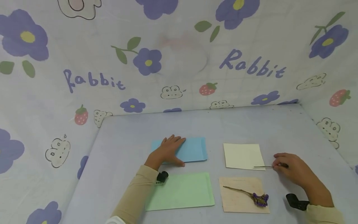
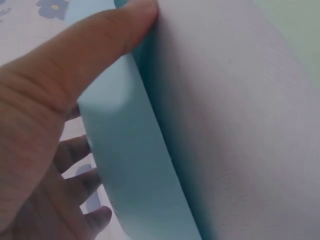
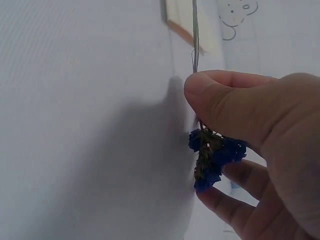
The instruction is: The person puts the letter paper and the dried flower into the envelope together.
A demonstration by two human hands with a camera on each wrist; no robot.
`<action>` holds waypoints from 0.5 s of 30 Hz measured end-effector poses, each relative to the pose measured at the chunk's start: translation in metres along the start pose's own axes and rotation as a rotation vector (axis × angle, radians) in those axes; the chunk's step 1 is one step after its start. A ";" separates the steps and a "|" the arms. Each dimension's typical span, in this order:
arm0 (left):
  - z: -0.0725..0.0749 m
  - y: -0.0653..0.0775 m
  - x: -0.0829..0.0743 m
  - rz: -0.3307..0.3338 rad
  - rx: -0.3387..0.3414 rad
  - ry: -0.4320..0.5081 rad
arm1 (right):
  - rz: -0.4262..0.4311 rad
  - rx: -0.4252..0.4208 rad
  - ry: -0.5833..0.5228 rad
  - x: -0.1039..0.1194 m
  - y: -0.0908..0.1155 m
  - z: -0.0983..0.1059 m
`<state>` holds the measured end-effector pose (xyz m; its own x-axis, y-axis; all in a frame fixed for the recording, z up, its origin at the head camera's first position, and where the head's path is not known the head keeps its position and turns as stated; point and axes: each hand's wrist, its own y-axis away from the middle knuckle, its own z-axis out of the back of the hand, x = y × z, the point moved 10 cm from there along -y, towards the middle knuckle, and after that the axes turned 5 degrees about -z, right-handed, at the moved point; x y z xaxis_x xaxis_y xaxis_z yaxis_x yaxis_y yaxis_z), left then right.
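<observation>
My left hand (image 1: 167,151) spans a light blue envelope (image 1: 194,150), thumb at its near long edge and fingertips along the far edge. The left wrist view shows shadow under the near edge of that envelope (image 2: 132,150). Between thumb and finger, my right hand (image 1: 291,168) pinches the stem of a dried flower sprig (image 3: 196,40). Its blue-purple blossoms hang by the lower fingers, while the stem overlaps the right corner of a cream card (image 1: 242,155). A second purple dried sprig (image 1: 258,199) lies on a peach card (image 1: 235,203).
Nearer me than the blue envelope lies a pale green envelope (image 1: 184,193), partly behind the left sleeve. All of it rests on a light cloth-covered table (image 1: 128,133). Printed curtains (image 1: 184,62) rise at the back and sides.
</observation>
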<state>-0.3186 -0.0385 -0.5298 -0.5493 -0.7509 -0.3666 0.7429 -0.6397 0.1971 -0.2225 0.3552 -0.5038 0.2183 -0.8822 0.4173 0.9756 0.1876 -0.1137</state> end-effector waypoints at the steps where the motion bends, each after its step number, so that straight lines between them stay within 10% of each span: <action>1: 0.000 0.000 -0.001 -0.008 -0.007 0.001 | -0.003 0.008 -0.008 0.002 -0.001 -0.001; 15: 0.011 0.004 -0.015 -0.068 -0.074 -0.059 | -0.046 0.015 -0.016 0.029 -0.018 -0.003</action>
<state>-0.3117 -0.0315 -0.5131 -0.6193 -0.7161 -0.3218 0.7283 -0.6771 0.1051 -0.2337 0.3252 -0.4928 0.1734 -0.8832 0.4358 0.9848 0.1535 -0.0808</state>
